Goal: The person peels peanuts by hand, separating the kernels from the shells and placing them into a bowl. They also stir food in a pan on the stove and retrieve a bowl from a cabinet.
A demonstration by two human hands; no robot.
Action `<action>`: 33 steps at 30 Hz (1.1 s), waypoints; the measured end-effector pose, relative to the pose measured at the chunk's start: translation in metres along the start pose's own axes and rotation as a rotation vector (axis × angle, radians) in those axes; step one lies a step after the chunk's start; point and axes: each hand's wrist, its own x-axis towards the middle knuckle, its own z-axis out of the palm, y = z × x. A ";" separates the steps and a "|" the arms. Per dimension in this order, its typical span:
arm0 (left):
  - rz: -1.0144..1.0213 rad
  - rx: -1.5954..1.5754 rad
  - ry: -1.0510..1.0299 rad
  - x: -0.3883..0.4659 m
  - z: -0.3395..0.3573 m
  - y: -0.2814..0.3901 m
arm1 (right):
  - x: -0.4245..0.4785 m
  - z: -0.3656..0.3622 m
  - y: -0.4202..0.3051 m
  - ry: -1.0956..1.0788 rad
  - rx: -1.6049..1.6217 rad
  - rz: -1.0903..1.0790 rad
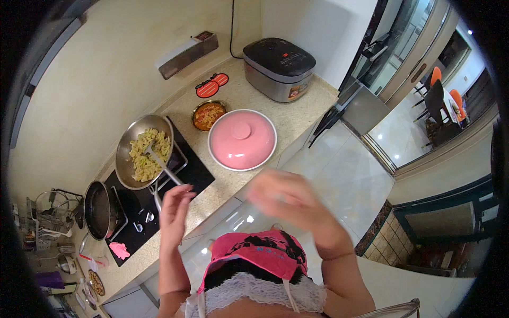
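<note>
My left hand [175, 208] hangs over the counter's front edge, thumb and fingers apart. Its fingertips are by the end of a metal spatula [165, 166]; contact is unclear. That spatula rests in a steel wok [125, 149] holding chopped, cooked greenish-yellow food [149, 161]. The wok sits on a black cooktop [195, 169], its handle beside my left hand. Blurred by motion, my right hand [282, 196] is bent in front of the counter. Nearest to it is a large dish with a pink domed lid [242, 141]. Nothing shows clearly in its fingers.
Behind the pink lid stand a bowl of reddish food [208, 115], a tomato-shaped mat [207, 88] and a rice cooker [278, 69]. A black frying pan [98, 210] occupies the left burner, near a pink cloth [119, 250]. A dish rack [51, 214] and small plates line the far left.
</note>
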 end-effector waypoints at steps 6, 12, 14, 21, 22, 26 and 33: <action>0.112 0.151 -0.308 0.060 0.130 0.007 | -0.023 -0.108 -0.117 -0.451 0.419 -0.571; 0.107 0.214 -0.439 0.124 0.193 -0.005 | 0.001 -0.181 -0.110 -0.345 0.364 -0.621; 0.123 0.204 -0.454 0.151 0.206 -0.014 | 0.017 -0.200 -0.107 -0.321 0.319 -0.616; -0.051 -0.126 -0.524 0.220 0.264 -0.017 | 0.038 -0.263 -0.073 -0.499 0.434 -0.303; -0.035 -0.110 -0.536 0.229 0.273 -0.013 | 0.020 -0.268 -0.061 -0.350 0.440 -0.107; 0.063 0.061 -0.583 0.244 0.295 -0.010 | 0.016 -0.317 0.025 -0.275 -0.816 0.357; -0.067 0.140 -0.254 0.246 0.334 -0.024 | 0.091 -0.450 0.133 0.038 -1.124 -0.031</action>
